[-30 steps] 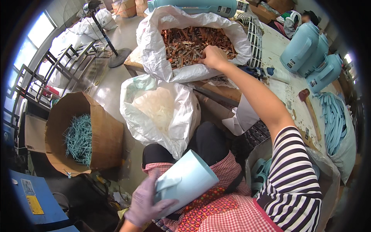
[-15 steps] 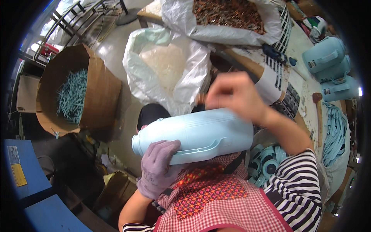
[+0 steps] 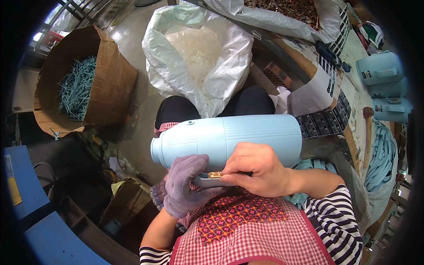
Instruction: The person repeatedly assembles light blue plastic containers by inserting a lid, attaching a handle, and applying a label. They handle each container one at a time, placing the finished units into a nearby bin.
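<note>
Pale-blue cylindrical plastic flask body (image 3: 221, 138) lies on its side, neck left, base right, handle (image 3: 206, 182) on near side; small gold-coloured metal plate (image 3: 215, 175) sits at the handle, partly covered.

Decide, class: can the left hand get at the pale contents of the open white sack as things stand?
Probably not: the gloved left hand holds the handle of the blue flask, which lies between that hand and the white sack, though the sack gapes open.

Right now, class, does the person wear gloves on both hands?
No, only the left hand is gloved; the right hand is bare.
</note>
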A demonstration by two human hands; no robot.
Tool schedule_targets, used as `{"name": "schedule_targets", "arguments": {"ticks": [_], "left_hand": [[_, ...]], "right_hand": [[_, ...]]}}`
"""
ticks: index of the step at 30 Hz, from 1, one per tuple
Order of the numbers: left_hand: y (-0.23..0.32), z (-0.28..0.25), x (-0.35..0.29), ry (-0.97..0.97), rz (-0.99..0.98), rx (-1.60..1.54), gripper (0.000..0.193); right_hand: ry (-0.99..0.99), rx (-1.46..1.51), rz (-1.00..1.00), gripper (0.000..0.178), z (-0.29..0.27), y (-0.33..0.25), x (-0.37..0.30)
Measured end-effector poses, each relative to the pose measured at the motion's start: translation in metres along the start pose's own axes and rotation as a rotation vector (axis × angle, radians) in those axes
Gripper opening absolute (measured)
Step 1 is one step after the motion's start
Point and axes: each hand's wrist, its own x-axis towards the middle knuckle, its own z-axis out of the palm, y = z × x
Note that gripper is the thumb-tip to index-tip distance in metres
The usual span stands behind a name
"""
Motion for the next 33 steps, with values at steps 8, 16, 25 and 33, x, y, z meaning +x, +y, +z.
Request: {"name": "schedule_targets", "arguments": {"ticks": [8, 16, 25, 33], "left_hand": [[-0.001, 0.003, 0.014, -0.064, 0.239, 0.228, 0.052], [0.013, -0.022, 0.083, -0.22, -0.375, -0.061, 0.027], [-0.009, 0.001, 0.101, -0.301, -0.515, -0.298, 0.033], [-0.03, -0.001, 0.105, -0.345, -0.569, -0.406, 0.045]], "right_hand": [[-0.037, -0.253, -0.219, 0.029, -0.011, -0.001, -0.016], [0.729, -0.695, -0.101, 0.022, -0.246, 0.074, 0.125], [0.775, -0.844, 0.291, 0.023, -0.376, 0.154, 0.177], [-0.157, -0.111, 0.264, 0.012, -0.136, 0.051, 0.106]]}}
